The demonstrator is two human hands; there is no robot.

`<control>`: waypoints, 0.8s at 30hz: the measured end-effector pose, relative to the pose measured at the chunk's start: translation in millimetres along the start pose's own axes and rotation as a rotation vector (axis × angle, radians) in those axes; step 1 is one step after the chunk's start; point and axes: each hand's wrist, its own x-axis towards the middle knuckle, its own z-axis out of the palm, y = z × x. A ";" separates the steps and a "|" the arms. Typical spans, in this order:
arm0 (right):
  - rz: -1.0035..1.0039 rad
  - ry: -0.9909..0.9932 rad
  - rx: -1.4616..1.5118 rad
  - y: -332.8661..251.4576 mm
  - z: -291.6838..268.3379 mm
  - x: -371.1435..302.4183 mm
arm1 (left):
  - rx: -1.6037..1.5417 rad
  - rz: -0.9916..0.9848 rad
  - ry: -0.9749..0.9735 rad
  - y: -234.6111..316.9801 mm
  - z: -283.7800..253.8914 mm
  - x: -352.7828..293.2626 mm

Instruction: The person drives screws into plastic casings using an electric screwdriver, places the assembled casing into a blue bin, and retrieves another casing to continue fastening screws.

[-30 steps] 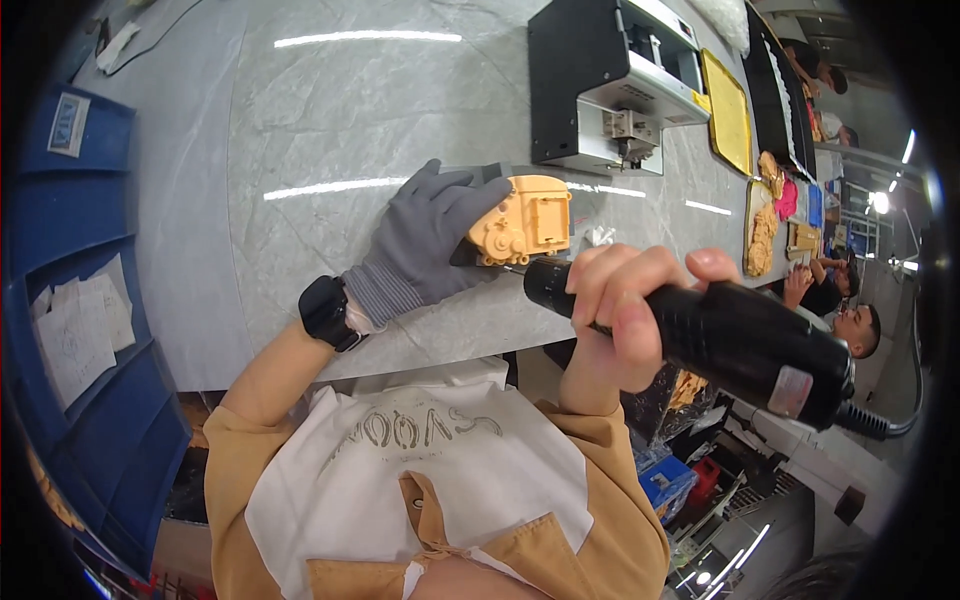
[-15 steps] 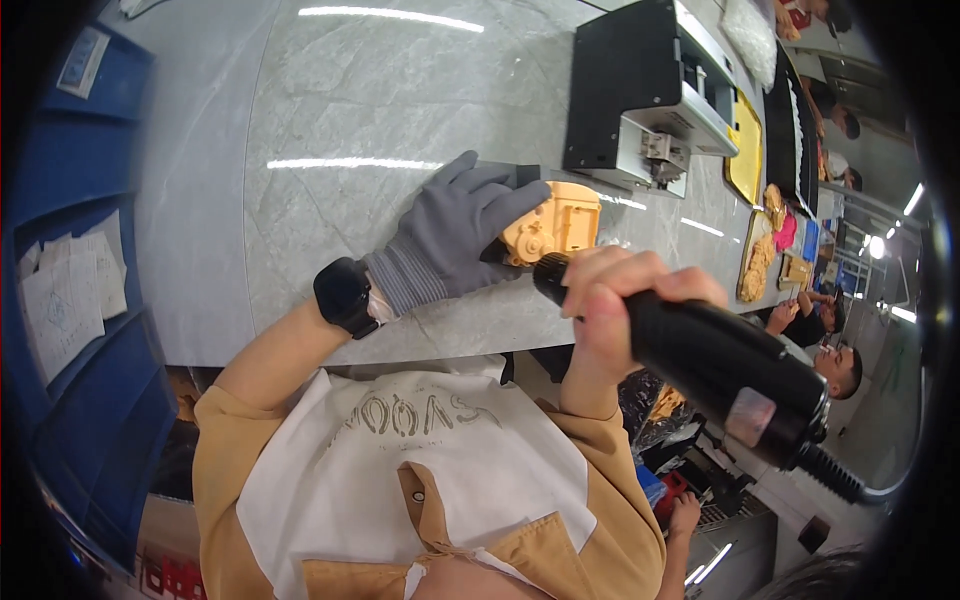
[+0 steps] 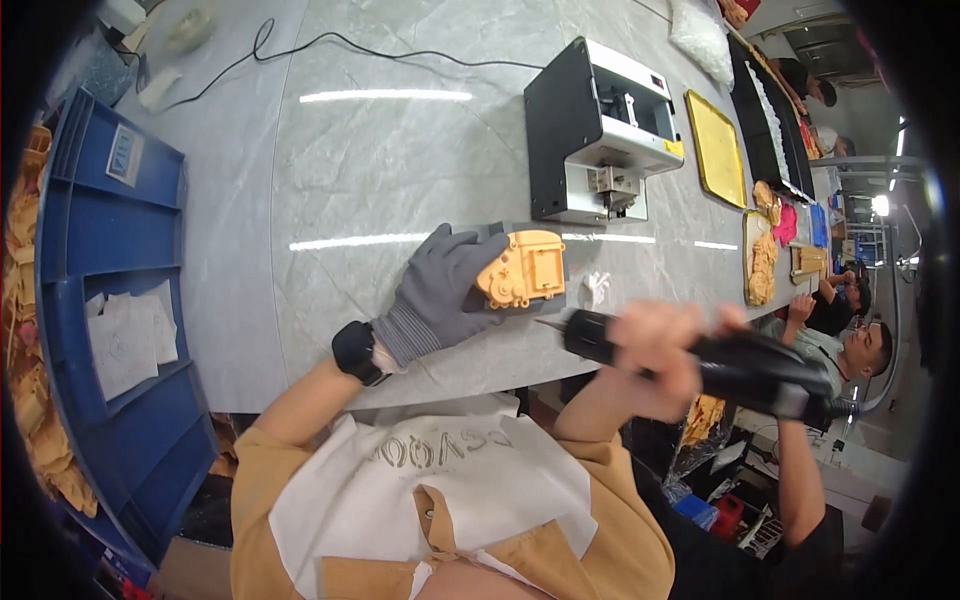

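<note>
My left hand (image 3: 440, 290), in a grey knitted glove, grips an orange plastic housing (image 3: 540, 265) by its left side. The housing has a round raised part and a rectangular recess facing up. Beneath it a dark grey block (image 3: 552, 304) shows around the edges, resting on the table. My bare right hand (image 3: 655, 355) is wrapped around a black electric screwdriver (image 3: 765, 370), slightly blurred. Its thin bit points left, just below the housing's near edge in the picture; no contact is visible. A cord leaves the screwdriver's rear end.
A black and silver box-shaped machine (image 3: 562, 150) stands beyond the housing. Right of it lie a yellow tray (image 3: 715, 150) and orange parts (image 3: 760, 265). A crumpled white scrap (image 3: 596, 288) is nearby. Blue bins (image 3: 120, 240) line the left. Other people sit at the right.
My view has shifted, bringing the machine's cable and more of the left bins into sight. The screwdriver has drawn away from the housing to the right, showing its bit. My left hand keeps its grip.
</note>
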 end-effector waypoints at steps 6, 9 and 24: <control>-0.005 0.277 0.026 -40.8 -29.5 -27.7 | -0.299 -0.518 -0.209 49.3 -26.1 40.1; 0.195 0.303 -0.034 -22.8 -17.7 -39.4 | -0.572 -0.552 -0.028 15.0 8.4 36.6; 0.097 0.274 -0.335 10.3 -5.1 -37.1 | -1.333 -0.911 1.845 37.0 -73.5 -510.2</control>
